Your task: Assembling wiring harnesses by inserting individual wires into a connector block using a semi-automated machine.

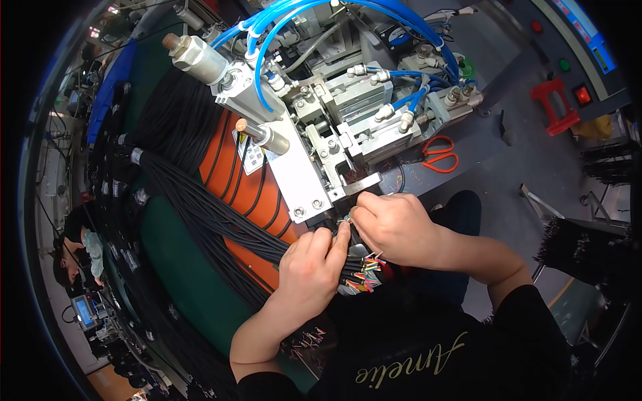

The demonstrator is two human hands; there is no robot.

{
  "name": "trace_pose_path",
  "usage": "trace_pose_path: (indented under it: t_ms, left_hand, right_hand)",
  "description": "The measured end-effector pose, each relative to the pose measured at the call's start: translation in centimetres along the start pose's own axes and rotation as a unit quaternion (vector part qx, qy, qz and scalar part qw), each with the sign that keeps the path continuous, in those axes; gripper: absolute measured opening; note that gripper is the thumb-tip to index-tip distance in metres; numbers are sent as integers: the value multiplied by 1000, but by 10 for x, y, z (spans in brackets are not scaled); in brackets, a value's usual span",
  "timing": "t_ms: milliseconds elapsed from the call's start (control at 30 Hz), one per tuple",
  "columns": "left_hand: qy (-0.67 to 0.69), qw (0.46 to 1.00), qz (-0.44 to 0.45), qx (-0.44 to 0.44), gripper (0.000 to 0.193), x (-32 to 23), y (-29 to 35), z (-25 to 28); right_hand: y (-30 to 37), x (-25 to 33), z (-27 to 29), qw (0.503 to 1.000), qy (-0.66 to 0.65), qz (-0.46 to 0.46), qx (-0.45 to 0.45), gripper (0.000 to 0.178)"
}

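My left hand (309,271) and my right hand (398,228) meet just in front of a metal pneumatic machine (294,164). Both are closed, fingertips nearly touching at the thin coloured wires (346,218) of a cable end. My right thumb and index finger pinch these wires, while the left index finger presses against them from the near side. Most of that cable is hidden by my hands. Below them, a bundle of black cables (247,230) ends in stripped tips of red, yellow, green and white wire (366,273).
Blue air hoses (435,40) arch over the machine. Red-handled scissors (439,155) lie on the grey table to its right. An orange surface (224,167) carries cables at left. A control panel with a screen (585,40) stands at upper right. Another person (72,247) sits far left.
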State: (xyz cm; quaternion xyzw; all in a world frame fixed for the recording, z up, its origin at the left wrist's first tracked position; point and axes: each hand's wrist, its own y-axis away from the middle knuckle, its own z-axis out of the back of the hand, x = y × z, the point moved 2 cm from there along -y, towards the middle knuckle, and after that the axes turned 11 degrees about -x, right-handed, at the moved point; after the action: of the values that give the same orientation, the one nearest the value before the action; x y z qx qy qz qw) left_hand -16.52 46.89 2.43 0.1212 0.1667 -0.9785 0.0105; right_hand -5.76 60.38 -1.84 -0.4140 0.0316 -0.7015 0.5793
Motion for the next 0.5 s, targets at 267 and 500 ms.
trace_pose_path:
  t_ms: [267, 500]
  left_hand:
    - [-42, 999, -16, 17, 41, -1, -7, 0]
    - [8, 1000, 16, 9, 46, 6, -1, 3]
  right_hand:
    - [-9, 1, 4, 993, 53, 24, 100, 10]
    - [0, -7, -2, 999, -15, -33, -4, 10]
